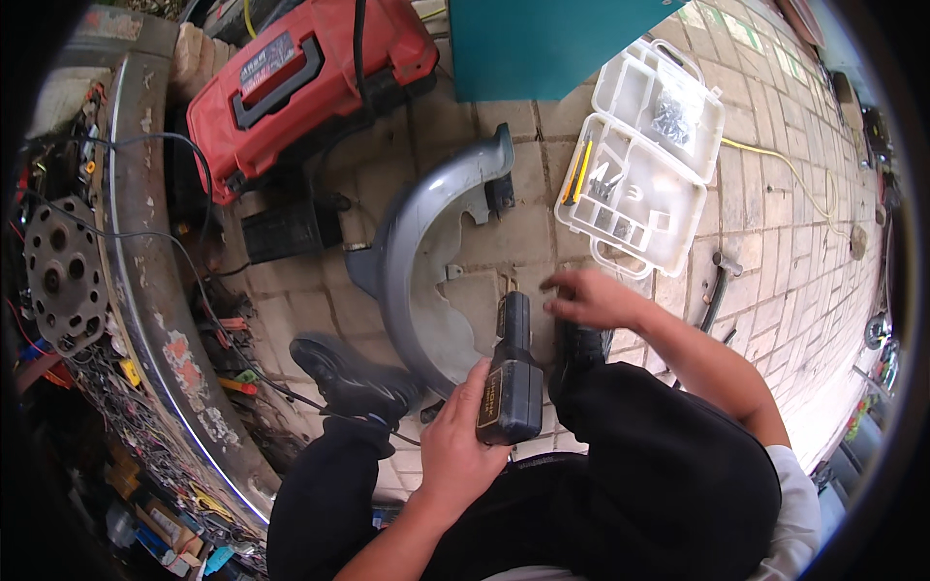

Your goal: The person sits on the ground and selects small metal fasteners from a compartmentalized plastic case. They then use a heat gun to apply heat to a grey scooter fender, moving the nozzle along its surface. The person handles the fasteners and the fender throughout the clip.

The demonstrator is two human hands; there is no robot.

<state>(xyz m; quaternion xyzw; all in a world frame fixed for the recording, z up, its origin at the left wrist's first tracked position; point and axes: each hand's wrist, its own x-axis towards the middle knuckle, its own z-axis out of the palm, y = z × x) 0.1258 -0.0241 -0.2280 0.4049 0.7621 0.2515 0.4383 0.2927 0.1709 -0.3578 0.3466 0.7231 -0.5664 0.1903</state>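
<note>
My left hand [463, 426] is wrapped round the grip of a black hot stapler [513, 387], a gun-shaped tool with brass prongs at its tip pointing away from me. Just right of that tip is my right hand [596, 298], its fingers slightly bent and apart, with nothing visible in them. A grey curved plastic mudguard [402, 261] lies on the paving between my feet, its jagged inner edge facing right. The hot stapler's tip is over the gap beside that edge; I cannot tell whether they touch.
An open clear plastic case [635, 184] with small parts lies at the upper right, a hammer [720, 281] beside it. Upper left stands a red toolbox [310, 77]; a teal panel [552, 48] is at the top. Black cables [194, 271] cross the left, near a cluttered metal ledge [136, 194].
</note>
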